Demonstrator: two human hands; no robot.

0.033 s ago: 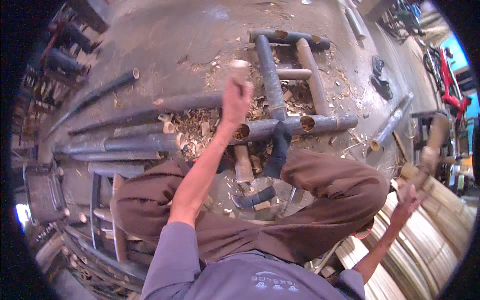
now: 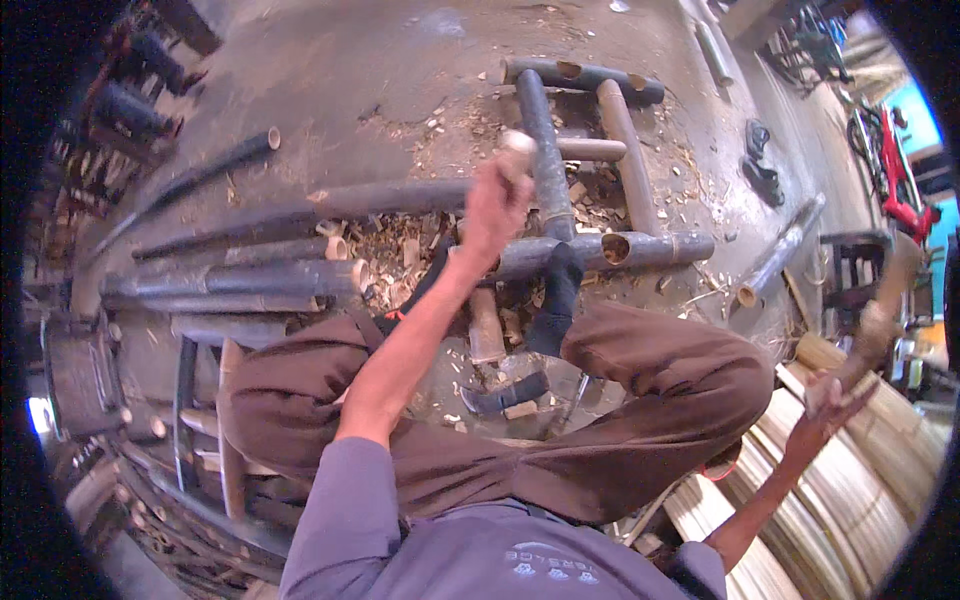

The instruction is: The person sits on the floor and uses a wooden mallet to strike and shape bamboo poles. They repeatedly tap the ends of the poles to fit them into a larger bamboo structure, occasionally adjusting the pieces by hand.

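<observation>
My left hand [image 2: 495,220] is closed round a short, pale-topped piece [image 2: 517,145], seemingly bamboo; its lower part is hidden by my fist. It is above the dark bamboo frame [image 2: 540,130], close to a round hole in the frame's near pole [image 2: 650,247]. Out to the right, my right hand [image 2: 826,408] grips a thick, knobbly wooden club [image 2: 876,325], raised and tilted up and away. My dark-socked foot [image 2: 560,290] presses against the near pole. A dark curved blade [image 2: 507,394] lies on the floor between my legs.
Loose bamboo poles [image 2: 230,280] lie at the left, with chips [image 2: 390,255] scattered around the frame. Pale split bamboo [image 2: 800,480] is stacked at the right. Sandals [image 2: 762,165] and another pole [image 2: 780,255] lie at the right; a red bicycle [image 2: 895,175] stands beyond.
My left hand has shifted right and slightly nearer with the pale-topped piece. The wooden club in my right hand has moved a little right and down.
</observation>
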